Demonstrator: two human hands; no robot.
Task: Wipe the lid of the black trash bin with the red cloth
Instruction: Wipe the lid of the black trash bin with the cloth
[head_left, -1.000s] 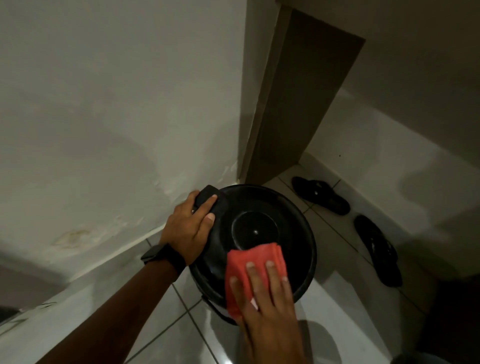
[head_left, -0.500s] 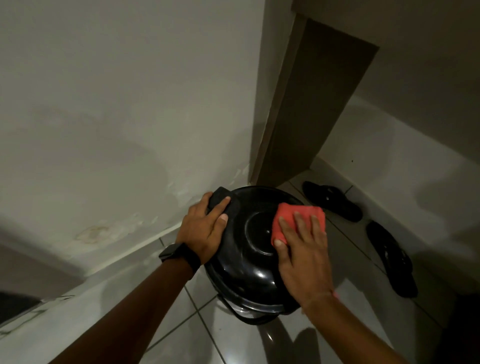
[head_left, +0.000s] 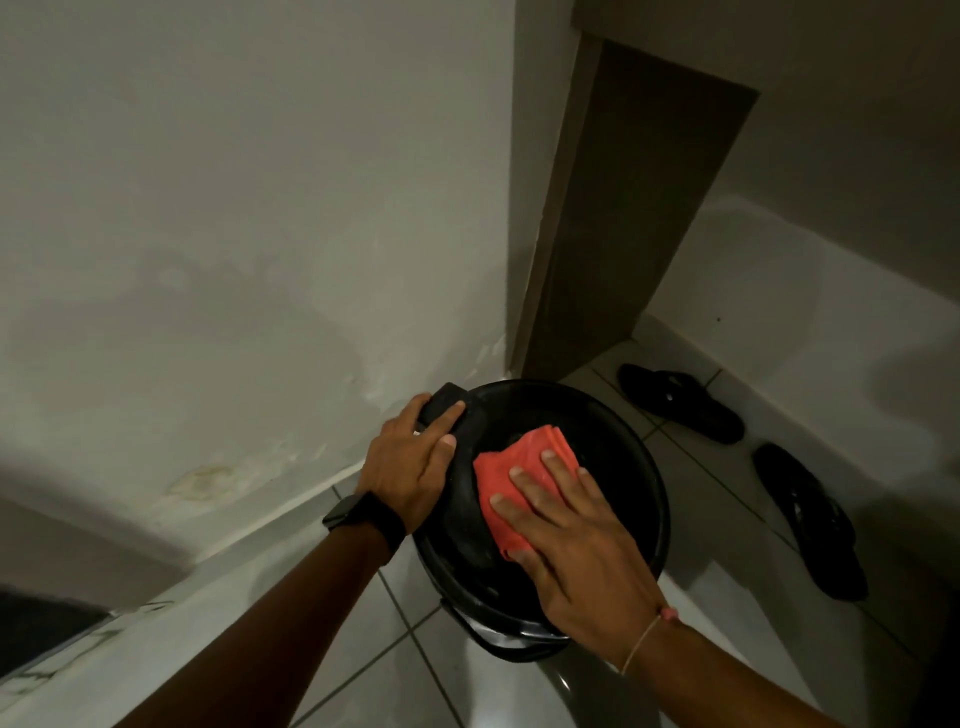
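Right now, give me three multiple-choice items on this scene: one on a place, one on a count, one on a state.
1. Where does the red cloth lie?
A. on the bin lid
B. on the floor tiles
C. over the left wrist

2. How many black sandals lie on the floor right of the bin?
A. one
B. two
C. four

3. What is the left hand doing?
A. hanging free
B. holding the tab at the lid's rim
C. pressing the cloth

Answers: 1 A, the right hand presses the cloth flat on the black lid. 2 B, one sandal lies near the wall and the other sandal nearer the camera. 3 B, its fingers rest on the black tab at the lid's far left edge.
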